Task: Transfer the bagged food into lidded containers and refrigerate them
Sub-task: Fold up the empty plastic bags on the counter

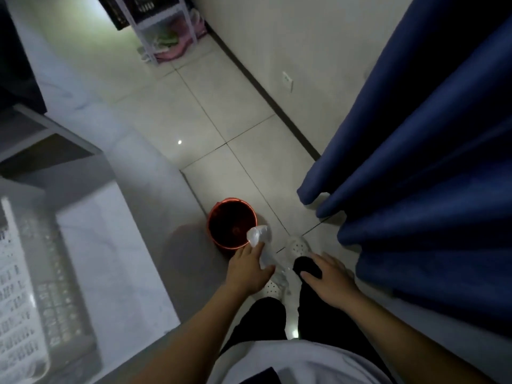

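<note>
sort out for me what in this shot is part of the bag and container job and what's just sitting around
Part of the job:
- crumpled plastic bag, held in the left hand
- red bin on the floor, right under the bag
- right hand, open, holding nothing

Just around:
- blue curtain
- white basket
- white shelf rack
- wall socket

We have one view only, worn on the head: it looks steeply down past our white shirt front (291, 361) at the pale tiled floor (221, 112), both forearms close below, wide-angle bending the edges.
</note>
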Tool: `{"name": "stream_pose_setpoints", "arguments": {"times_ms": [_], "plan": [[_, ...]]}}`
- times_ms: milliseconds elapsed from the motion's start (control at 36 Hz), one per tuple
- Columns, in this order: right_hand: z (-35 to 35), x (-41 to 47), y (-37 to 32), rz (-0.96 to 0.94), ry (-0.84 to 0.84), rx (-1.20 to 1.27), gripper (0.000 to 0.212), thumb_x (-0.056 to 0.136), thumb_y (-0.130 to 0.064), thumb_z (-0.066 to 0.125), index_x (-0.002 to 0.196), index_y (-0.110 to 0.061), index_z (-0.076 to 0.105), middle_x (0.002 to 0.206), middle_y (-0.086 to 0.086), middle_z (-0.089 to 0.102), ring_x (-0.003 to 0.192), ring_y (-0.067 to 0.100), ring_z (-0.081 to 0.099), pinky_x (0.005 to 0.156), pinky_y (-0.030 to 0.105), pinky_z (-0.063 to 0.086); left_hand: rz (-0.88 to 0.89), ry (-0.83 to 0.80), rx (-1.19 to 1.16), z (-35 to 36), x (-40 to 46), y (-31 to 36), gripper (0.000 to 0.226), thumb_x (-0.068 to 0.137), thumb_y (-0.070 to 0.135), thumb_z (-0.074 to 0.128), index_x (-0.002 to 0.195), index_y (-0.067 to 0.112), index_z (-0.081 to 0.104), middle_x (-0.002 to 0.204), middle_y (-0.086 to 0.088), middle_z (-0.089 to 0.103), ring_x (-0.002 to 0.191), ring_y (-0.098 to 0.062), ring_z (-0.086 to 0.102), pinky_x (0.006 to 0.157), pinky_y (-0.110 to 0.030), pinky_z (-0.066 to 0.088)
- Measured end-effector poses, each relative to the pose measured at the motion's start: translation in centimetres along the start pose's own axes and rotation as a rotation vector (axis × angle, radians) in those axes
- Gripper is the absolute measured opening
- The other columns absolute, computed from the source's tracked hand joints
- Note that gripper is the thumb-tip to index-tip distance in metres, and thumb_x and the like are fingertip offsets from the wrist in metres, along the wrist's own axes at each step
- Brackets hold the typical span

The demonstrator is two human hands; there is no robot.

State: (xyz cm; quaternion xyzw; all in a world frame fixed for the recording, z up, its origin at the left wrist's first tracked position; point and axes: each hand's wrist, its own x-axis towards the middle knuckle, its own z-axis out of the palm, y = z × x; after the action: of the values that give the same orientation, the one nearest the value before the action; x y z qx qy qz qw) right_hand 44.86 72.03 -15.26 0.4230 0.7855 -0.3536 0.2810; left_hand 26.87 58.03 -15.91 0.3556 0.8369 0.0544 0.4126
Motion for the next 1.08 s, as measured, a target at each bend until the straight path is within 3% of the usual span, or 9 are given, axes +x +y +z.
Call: {"name": "stream_pose_setpoints", "arguments": {"times_ms": [306,417,472,556,639,694,806,972,1083], "plan": [[-4.3,11.9,1.0,-0.207,-0.269,-0.362,0.064,0.096,-0.059,0.041,0.153,-0.036,0.027,0.162,0.001,0.025,0.144,0.026,0.028,0.112,0.044,0.024,-0.475,0.019,-0.541,1.9,5.2,-1.7,0.072,0.089,0.019,0.06,0.155,0.023,0.033,0.146,-0.017,0.044,0.124,-0.037,0.053,0.099,-0.045,0.051],[-4.3,16.7,2.3,-0.176,-0.315,-0.387,0.063,0.097,-0.058,0.043,0.152,-0.032,0.029,0.159,0.004,0.03,0.14,0.029,0.037,0.112,0.044,0.032,-0.542,0.026,-0.666,4.9,9.4,-3.7,0.078,0.079,0.025,0.059,0.154,0.021,0.035,0.135,-0.021,0.052,0.11,-0.037,0.061,0.091,-0.045,0.056],[-3.4,19.3,2.9,-0.173,-0.338,-0.412,0.063,0.097,-0.058,0.04,0.153,-0.031,0.027,0.158,0.003,0.032,0.136,0.029,0.04,0.109,0.044,0.036,-0.589,0.044,-0.749,6.6,12.0,-4.8,0.075,0.081,0.023,0.06,0.153,0.021,0.037,0.128,-0.015,0.054,0.091,-0.025,0.064,0.072,-0.033,0.059],[-1.2,23.5,3.8,-0.179,-0.405,-0.478,0.067,0.096,-0.061,0.036,0.155,-0.033,0.021,0.162,0.002,0.026,0.141,0.029,0.036,0.112,0.045,0.035,-0.655,0.086,-0.875,9.5,16.4,-7.0,0.073,0.088,0.013,0.061,0.155,0.02,0.034,0.121,-0.008,0.054,0.068,-0.001,0.056,0.048,-0.009,0.045],[1.3,27.7,4.6,-0.156,-0.43,-0.472,0.067,0.096,-0.06,0.039,0.155,-0.033,0.023,0.162,0.001,0.027,0.141,0.028,0.037,0.111,0.041,0.037,-0.645,0.101,-0.905,11.6,21.1,-9.4,0.071,0.089,0.011,0.062,0.154,0.015,0.034,0.138,-0.013,0.049,0.085,-0.008,0.06,0.061,-0.008,0.047],[3.0,30.8,4.5,-0.134,-0.401,-0.446,0.064,0.097,-0.058,0.043,0.152,-0.029,0.03,0.155,0.001,0.038,0.132,0.026,0.046,0.099,0.034,0.043,-0.644,0.152,-0.959,12.4,24.5,-11.3,0.069,0.087,0.016,0.064,0.151,0.013,0.038,0.135,-0.014,0.053,0.11,-0.027,0.062,0.082,-0.025,0.051],[6.0,36.7,4.1,-0.13,-0.388,-0.293,0.056,0.098,-0.052,0.049,0.147,-0.026,0.041,0.15,0.001,0.044,0.127,0.024,0.049,0.099,0.036,0.044,-0.696,0.25,-1.06,13.4,31.6,-15.7,0.068,0.076,0.035,0.057,0.138,0.008,0.051,0.131,-0.018,0.06,0.118,-0.036,0.061,0.097,-0.045,0.053],[10.4,43.9,4.7,-0.156,-0.41,-0.25,0.061,0.1,-0.047,0.05,0.154,-0.026,0.031,0.156,0.0,0.035,0.135,0.024,0.043,0.105,0.035,0.039,-0.756,0.098,-0.802,17.1,39.3,-21.1,0.09,0.09,0.025,0.062,0.158,0.041,0.004,0.157,-0.022,0.03,0.136,-0.043,0.04,0.111,-0.052,0.039],[11.3,45.9,4.8,-0.193,-0.411,-0.272,0.064,0.1,-0.044,0.052,0.155,-0.024,0.027,0.16,0.006,0.03,0.143,0.027,0.033,0.113,0.04,0.032,-0.786,0.06,-0.752,18.9,40.6,-21.4,0.098,0.087,0.022,0.061,0.156,0.047,-0.003,0.162,-0.025,0.015,0.142,-0.047,0.03,0.117,-0.05,0.032]]}}
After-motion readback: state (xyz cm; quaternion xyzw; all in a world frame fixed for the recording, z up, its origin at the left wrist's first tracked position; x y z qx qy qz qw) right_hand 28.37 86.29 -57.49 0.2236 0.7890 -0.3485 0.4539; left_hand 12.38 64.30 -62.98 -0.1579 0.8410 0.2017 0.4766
